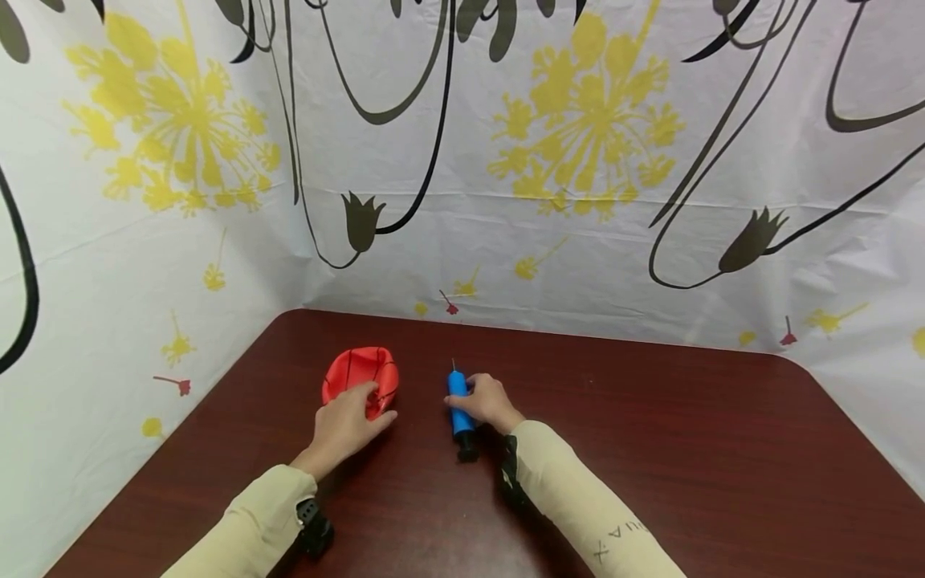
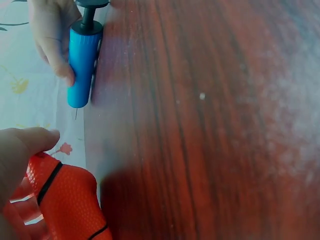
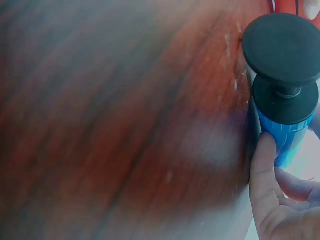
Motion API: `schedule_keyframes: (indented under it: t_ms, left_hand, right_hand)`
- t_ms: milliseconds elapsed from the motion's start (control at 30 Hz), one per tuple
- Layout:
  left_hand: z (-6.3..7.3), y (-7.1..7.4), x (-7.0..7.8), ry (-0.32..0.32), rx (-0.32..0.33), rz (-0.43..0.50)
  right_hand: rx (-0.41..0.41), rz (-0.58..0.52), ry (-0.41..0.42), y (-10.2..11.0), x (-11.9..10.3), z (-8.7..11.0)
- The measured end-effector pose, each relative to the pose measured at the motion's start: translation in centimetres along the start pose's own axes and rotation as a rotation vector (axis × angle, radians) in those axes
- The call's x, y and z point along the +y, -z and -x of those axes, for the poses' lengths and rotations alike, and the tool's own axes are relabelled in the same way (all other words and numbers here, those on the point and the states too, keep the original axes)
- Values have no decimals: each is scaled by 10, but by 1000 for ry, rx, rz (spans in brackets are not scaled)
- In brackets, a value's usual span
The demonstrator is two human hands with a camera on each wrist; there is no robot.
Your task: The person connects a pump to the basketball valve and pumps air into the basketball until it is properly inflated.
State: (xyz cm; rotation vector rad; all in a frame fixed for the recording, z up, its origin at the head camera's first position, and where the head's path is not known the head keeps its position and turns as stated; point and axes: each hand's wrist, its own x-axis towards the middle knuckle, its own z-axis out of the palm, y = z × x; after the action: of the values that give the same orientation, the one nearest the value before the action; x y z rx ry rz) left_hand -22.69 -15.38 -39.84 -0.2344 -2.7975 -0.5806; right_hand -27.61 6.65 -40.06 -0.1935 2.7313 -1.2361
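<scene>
A soft, caved-in red ball with black lines, like a deflated small basketball, lies on the left part of the table. My left hand holds its near edge; in the left wrist view the ball shows between the thumb and the fingers. To its right, my right hand grips a blue hand pump by its barrel, thumb on one side and fingers on the other. A thin needle points away from me at the pump's far end. Its black handle faces me.
Both things are on a dark red-brown wooden table. White cloth printed with yellow and dark plant shapes hangs behind the table and along its left side. Each wrist wears a dark strap.
</scene>
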Motion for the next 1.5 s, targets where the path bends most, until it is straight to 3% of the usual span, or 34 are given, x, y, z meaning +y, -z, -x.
schedule_keyframes:
  t_ms: [367,767,1133,1333,1500]
  left_hand:
    - [1,3,-6,-19,80,68]
    - [-4,4,-18,-35,205,96]
    - [-7,7,-16,10,216,76]
    - [-9,5,-19,18,222,102]
    - [-10,5,-23,64,245,145]
  right_hand:
    - [-20,-117,-7,3,2,3]
    - [-42,-242,-85,9,4,6]
    - [-30,-318,-154,20,-1,10]
    - [-30,-343,-165,24,0,12]
    - [-37,-347,-167,27,2,17]
